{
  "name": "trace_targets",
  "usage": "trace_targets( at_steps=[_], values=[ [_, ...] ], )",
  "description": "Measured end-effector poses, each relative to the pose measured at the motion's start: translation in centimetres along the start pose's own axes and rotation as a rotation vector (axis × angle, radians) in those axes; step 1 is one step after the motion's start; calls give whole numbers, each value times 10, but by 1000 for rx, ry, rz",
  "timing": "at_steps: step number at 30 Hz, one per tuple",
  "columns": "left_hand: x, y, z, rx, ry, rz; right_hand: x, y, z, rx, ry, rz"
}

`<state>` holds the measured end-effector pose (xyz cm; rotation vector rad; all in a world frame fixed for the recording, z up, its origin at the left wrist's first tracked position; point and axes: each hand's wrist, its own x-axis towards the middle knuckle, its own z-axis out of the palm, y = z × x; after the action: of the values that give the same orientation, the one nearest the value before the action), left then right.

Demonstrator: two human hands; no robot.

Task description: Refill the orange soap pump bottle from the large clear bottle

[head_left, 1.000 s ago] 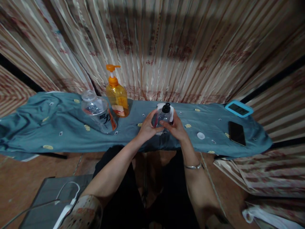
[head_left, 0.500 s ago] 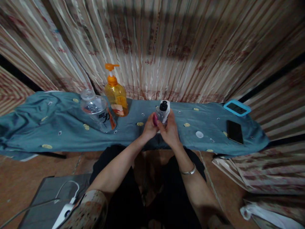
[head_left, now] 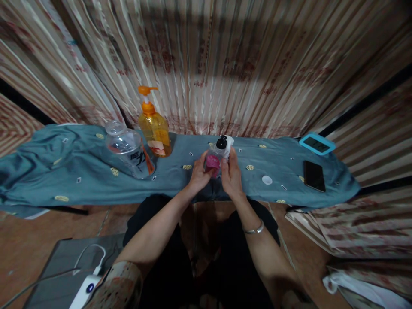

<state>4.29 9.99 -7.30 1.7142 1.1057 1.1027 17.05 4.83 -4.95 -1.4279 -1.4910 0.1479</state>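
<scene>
My left hand (head_left: pixel 200 174) is wrapped round the lower left side of a small clear bottle with a pink label (head_left: pixel 212 162) and a black top (head_left: pixel 222 143). The bottle stands tilted over the middle of the cloth-covered table. On its right side, my right hand (head_left: pixel 232 175) pinches a thin white piece, like a tissue (head_left: pixel 229 143), against the bottle near the black top. The lower end of the bottle is partly hidden by my fingers.
On the teal patterned cloth (head_left: pixel 180 189), left of my hands, stand a large clear bottle (head_left: pixel 130 154) and an orange pump bottle (head_left: pixel 156 133). To the right lie a white round lid (head_left: pixel 267 180), a phone (head_left: pixel 314 175) and a blue-framed clock (head_left: pixel 317 144). Curtains hang behind.
The bottle has turned so that its pink label faces me. My right hand has shifted from its front to its right side, with the white piece along the top.
</scene>
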Motion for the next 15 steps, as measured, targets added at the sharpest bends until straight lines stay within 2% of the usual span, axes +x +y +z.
trace_targets(
  at_steps=[6,12,15],
  values=[
    [13,-1,4,-24,79,31,-3,-7,4,-25,14,-17],
    [16,6,7,-194,59,-47,-23,-22,23,-99,18,-54],
    [15,7,6,-191,89,-7,-27,-22,27,-118,9,-69]
  ],
)
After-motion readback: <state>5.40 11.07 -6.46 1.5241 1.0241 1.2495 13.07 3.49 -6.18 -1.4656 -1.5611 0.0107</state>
